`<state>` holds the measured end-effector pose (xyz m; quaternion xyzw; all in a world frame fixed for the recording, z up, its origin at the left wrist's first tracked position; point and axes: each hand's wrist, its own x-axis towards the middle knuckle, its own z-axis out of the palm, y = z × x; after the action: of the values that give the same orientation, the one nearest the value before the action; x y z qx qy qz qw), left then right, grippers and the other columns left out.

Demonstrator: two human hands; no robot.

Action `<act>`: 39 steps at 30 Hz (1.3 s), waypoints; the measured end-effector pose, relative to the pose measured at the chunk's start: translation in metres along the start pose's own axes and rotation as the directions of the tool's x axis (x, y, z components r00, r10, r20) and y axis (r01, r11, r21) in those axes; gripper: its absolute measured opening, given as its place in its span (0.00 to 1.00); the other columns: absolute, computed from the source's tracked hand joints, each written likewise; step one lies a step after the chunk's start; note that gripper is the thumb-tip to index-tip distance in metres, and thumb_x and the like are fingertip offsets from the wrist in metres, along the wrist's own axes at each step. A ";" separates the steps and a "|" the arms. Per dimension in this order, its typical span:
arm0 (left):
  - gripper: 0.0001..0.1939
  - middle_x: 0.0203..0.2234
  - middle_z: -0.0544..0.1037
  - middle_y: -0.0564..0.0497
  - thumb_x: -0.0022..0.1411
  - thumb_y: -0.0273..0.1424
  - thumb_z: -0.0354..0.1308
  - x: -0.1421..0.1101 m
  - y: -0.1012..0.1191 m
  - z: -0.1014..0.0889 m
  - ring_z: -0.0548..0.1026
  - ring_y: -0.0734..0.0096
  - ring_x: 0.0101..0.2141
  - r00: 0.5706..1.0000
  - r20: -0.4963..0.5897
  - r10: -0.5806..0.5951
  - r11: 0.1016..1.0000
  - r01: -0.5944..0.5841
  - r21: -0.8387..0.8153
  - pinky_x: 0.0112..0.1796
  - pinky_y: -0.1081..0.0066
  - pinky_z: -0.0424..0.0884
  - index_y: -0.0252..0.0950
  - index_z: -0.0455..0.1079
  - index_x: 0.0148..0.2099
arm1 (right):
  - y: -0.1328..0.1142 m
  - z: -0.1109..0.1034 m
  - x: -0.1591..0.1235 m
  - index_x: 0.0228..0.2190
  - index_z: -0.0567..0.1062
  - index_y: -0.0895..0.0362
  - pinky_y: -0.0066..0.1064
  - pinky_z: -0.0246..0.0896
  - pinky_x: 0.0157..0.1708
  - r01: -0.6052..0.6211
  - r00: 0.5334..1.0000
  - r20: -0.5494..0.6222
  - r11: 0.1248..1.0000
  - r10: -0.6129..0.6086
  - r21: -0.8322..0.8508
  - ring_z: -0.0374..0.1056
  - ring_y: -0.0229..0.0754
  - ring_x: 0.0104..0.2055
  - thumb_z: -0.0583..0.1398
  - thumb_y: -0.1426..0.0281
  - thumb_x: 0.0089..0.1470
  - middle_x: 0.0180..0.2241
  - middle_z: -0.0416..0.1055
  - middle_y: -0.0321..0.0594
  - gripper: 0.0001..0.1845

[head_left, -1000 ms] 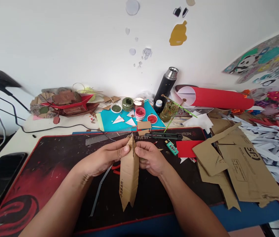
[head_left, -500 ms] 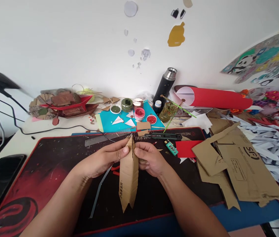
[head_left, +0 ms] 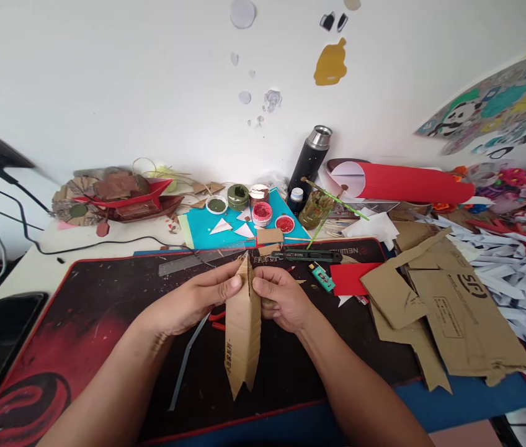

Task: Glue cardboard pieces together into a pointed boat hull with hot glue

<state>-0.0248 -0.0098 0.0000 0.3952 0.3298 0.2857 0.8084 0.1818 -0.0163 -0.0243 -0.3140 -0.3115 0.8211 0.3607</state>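
While both forearms reach in from the near side, the left hand (head_left: 209, 290) and right hand (head_left: 284, 299) hold a folded cardboard piece (head_left: 243, 338) between them, above the black-and-red desk mat (head_left: 114, 335). Left grip: closed on the upper end, thumb flat on the near face. Right grip: closed on the opposite edge near the top, thumb toward the fold. Piece hangs lengthwise toward the wearer, peaked at its far end, notched at its near end, printed characters along its left face. Beneath, left of it: a grey strip (head_left: 186, 366) and a red object (head_left: 218, 321), partly hidden. Beyond the hands, on the mat: clear ruler (head_left: 182, 265), utility knife (head_left: 307, 255), teal lighter (head_left: 322, 278). Red sheet (head_left: 351, 279) beside the cardboard scraps (head_left: 463, 316) at right. Farther back on the bench (head_left: 70, 239): turquoise sheet (head_left: 205, 236) bearing green paint jar (head_left: 237, 198) and pink paint jar (head_left: 262, 215); black thermos (head_left: 307, 162) behind, upright but appearing tilted.
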 end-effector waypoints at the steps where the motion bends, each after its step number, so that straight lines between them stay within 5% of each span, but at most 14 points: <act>1: 0.30 0.64 0.80 0.41 0.70 0.45 0.70 0.000 0.000 0.000 0.70 0.41 0.69 1.000 -0.004 -0.002 1.000 0.002 0.002 0.69 0.49 0.62 0.40 0.77 0.69 | 0.000 0.000 0.000 0.25 0.67 0.54 0.19 0.34 0.14 -0.001 1.000 -0.001 1.000 0.001 0.001 0.36 0.26 0.16 0.79 0.47 0.45 0.15 0.51 0.19 0.33; 19: 0.27 0.66 0.78 0.45 0.73 0.46 0.66 -0.001 0.001 0.006 0.68 0.44 0.70 0.998 0.039 0.053 0.996 -0.056 0.070 0.71 0.50 0.59 0.43 0.77 0.69 | 0.001 -0.002 -0.001 0.25 0.69 0.55 0.18 0.34 0.13 -0.001 1.000 -0.018 0.999 0.002 0.032 0.36 0.24 0.16 0.80 0.48 0.43 0.16 0.54 0.19 0.33; 27: 0.29 0.71 0.72 0.48 0.74 0.52 0.62 -0.006 0.003 0.024 0.59 0.44 0.74 0.993 -0.017 0.121 0.950 -0.111 0.293 0.74 0.50 0.51 0.46 0.74 0.70 | 0.003 -0.014 -0.002 0.25 0.70 0.56 0.17 0.30 0.12 0.002 1.000 -0.001 0.999 -0.002 0.037 0.34 0.23 0.15 0.81 0.48 0.41 0.16 0.55 0.20 0.33; 33: 0.25 0.55 0.81 0.45 0.75 0.54 0.56 -0.007 -0.002 0.034 0.71 0.46 0.64 0.982 -0.045 0.181 0.891 -0.144 0.430 0.66 0.55 0.64 0.42 0.77 0.59 | 0.009 -0.025 0.000 0.27 0.73 0.56 0.16 0.30 0.11 0.006 1.000 0.007 0.998 -0.006 0.059 0.32 0.22 0.15 0.82 0.49 0.41 0.16 0.54 0.19 0.32; 39: 0.22 0.42 0.79 0.45 0.77 0.53 0.51 -0.006 -0.001 0.041 0.76 0.49 0.50 0.974 -0.069 0.217 0.807 -0.139 0.574 0.56 0.55 0.70 0.40 0.72 0.48 | 0.018 -0.034 0.001 0.28 0.75 0.57 0.16 0.31 0.10 0.047 0.999 -0.024 0.996 -0.045 0.077 0.30 0.23 0.14 0.81 0.49 0.42 0.15 0.54 0.19 0.30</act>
<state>0.0026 -0.0337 0.0200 0.6265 0.4135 0.2750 0.6008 0.1989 -0.0155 -0.0582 -0.3017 -0.2826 0.8205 0.3948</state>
